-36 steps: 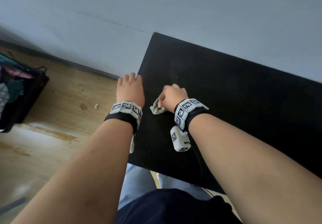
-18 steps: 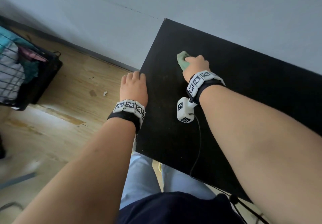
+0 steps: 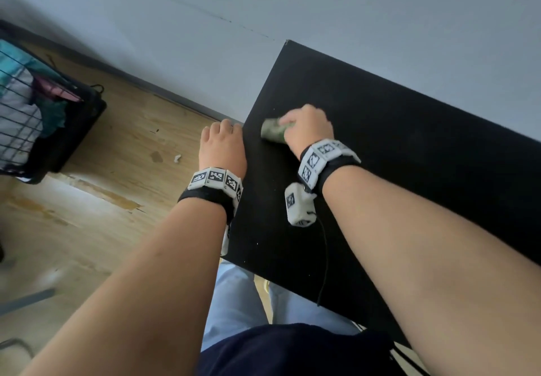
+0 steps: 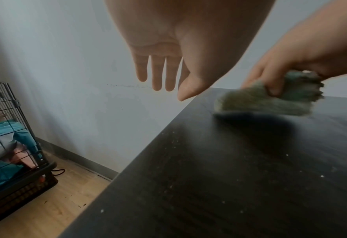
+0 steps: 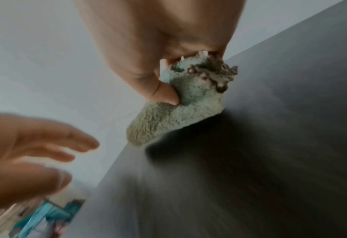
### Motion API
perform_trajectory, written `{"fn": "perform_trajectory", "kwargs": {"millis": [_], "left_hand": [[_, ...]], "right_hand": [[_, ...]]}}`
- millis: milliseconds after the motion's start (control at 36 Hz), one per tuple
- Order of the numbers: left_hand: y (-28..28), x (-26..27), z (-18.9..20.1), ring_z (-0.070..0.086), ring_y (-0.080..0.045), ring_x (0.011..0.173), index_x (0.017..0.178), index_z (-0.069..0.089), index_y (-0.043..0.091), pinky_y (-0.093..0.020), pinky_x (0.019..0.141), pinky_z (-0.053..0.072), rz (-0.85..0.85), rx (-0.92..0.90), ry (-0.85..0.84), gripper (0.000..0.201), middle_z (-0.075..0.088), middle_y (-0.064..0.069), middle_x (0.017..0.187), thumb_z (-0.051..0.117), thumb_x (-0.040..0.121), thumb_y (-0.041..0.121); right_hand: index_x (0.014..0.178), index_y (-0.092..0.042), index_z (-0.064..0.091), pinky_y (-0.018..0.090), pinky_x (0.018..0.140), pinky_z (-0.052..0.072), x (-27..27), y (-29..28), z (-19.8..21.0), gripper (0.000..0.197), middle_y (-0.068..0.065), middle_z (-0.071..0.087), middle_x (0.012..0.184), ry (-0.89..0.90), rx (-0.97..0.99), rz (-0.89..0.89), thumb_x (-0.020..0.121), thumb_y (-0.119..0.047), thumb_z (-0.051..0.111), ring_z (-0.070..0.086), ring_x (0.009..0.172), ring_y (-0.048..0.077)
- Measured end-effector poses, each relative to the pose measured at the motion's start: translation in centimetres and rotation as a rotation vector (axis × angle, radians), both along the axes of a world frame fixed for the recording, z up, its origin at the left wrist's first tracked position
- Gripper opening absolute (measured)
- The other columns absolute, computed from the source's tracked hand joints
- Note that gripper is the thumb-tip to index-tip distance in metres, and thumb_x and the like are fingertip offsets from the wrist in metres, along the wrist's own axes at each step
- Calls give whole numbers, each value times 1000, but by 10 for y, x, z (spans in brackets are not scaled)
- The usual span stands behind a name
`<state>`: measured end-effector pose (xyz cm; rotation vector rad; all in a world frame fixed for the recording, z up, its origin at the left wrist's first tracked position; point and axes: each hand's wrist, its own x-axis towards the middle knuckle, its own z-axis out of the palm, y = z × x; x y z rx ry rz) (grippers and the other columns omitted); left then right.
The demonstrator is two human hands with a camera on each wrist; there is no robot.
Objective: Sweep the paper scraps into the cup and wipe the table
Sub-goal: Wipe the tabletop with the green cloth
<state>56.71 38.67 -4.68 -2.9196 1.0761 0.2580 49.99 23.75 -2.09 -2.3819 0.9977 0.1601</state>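
Head view shows your right hand (image 3: 307, 132) gripping the green cloth (image 3: 272, 134) against the black desk (image 3: 409, 147) near its left edge, while your left hand (image 3: 222, 150) hovers beside that edge, fingers (image 4: 157, 72) straight and empty.

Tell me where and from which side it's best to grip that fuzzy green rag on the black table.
Probably from above, at the bunched upper end of the fuzzy green rag. The right hand already pinches that crumpled top, thumb against the fabric, leaving the broad lower fold free to drag flat on the black table. The left hand hovers open past the table's edge, off the rag.
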Motion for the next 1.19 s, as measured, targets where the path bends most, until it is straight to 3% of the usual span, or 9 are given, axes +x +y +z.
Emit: {"fn": "perform_trajectory", "kwargs": {"millis": [139, 306, 444, 556, 778, 917, 1028, 1139, 1194], "left_hand": [[1, 4, -2, 42, -30, 127, 132, 48, 11, -40, 112, 26, -2, -1, 27, 46, 48, -10, 135, 44, 86, 7], [8, 7, -4, 41, -30, 127, 131, 48, 11, -39, 112, 26, -5, 24, 37, 47, 46, -10, 136, 45, 85, 6], [12, 1, -4, 42, -31, 126, 130, 49, 9, -39, 111, 27, 12, 18, 35, 45, 47, -11, 135, 43, 86, 6], [15, -9, -3, 44, -31, 123, 127, 50, 8, -40, 109, 30, 19, 6, 31, 44, 49, -11, 132, 43, 85, 5], [27, -31, -4, 43, -31, 124, 129, 49, 10, -41, 109, 30, 22, -2, 35, 45, 48, -10, 134, 44, 85, 5], [31, -40, 1, 43, -31, 124, 127, 50, 10, -41, 108, 31, -37, 0, 27, 41, 49, -10, 133, 44, 87, 6], [33, -44, 3, 44, -30, 123, 127, 50, 11, -39, 107, 32, -106, 0, 20, 40, 49, -9, 132, 44, 87, 7], [37, -49, 4, 44, -30, 122, 127, 49, 11, -39, 107, 32, -176, -1, 17, 40, 49, -9, 130, 46, 88, 8], [40, -53, 4, 45, -30, 122, 127, 49, 12, -39, 107, 32, -212, 3, 12, 40, 49, -8, 130, 47, 88, 8]], "right_hand": [[131, -33, 56, 41, 98, 43, 41, -12, -5, 44, 5, 45, 133, 49, 16, -14, 94, -12, 46, 44, 124, 28], [134, -34, 52, 42, 102, 39, 45, -8, -10, 44, 5, 40, 135, 169, -10, 59, 94, -15, 49, 41, 123, 30], [121, -28, 60, 39, 92, 40, 35, 6, -18, 31, 6, 47, 124, 179, 74, -60, 91, -32, 53, 49, 113, 35], [118, -27, 61, 40, 91, 43, 21, 15, -22, 30, 5, 49, 120, 215, 92, -30, 89, -34, 58, 52, 109, 35], [115, -21, 57, 38, 81, 44, -23, 28, -29, 43, 4, 47, 112, 292, 115, -39, 81, -45, 69, 55, 103, 32], [118, -29, 61, 37, 86, 43, -56, 38, -33, 34, 2, 44, 119, 339, 140, 31, 85, -34, 65, 53, 109, 32], [114, -29, 63, 39, 93, 45, -79, 49, -33, 31, 1, 43, 116, 330, 168, -18, 83, -26, 67, 52, 108, 31], [93, -35, 65, 33, 83, 44, -100, 69, -35, 15, -6, 40, 101, 306, 139, -54, 82, -25, 67, 55, 102, 27], [84, -41, 62, 33, 84, 44, -109, 76, -33, 15, -7, 44, 103, 287, 138, -46, 82, -27, 67, 55, 103, 24]]}}
